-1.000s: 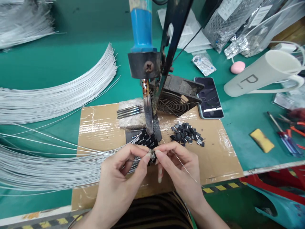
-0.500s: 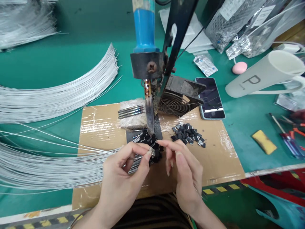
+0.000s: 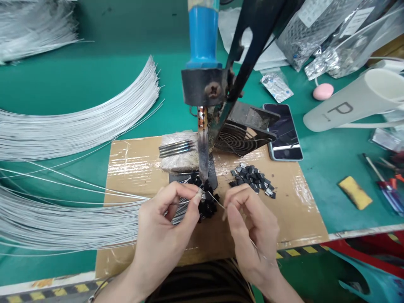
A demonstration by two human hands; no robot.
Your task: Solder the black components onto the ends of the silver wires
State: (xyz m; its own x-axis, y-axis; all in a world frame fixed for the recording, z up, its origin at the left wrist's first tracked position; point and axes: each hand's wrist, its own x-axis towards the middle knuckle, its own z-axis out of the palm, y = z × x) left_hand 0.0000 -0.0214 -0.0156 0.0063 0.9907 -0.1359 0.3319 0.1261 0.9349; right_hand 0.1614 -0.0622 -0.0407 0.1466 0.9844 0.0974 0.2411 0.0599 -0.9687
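One small metal part (image 3: 203, 195) pinched in my left hand (image 3: 168, 225); one thin wire (image 3: 217, 202) held in my right hand (image 3: 254, 229).

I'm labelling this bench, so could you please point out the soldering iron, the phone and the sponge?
Soldering iron (image 3: 203, 38): head view, blue handle.
Phone (image 3: 285, 132): head view, screen.
Sponge (image 3: 355, 192): head view, middle.

A dark-screened phone (image 3: 285, 132) lies on a green table (image 3: 318, 168) near a white mug (image 3: 347, 105) marked P, a pink egg-shaped object (image 3: 323, 91) and, farther back, clear bags (image 3: 337, 38).
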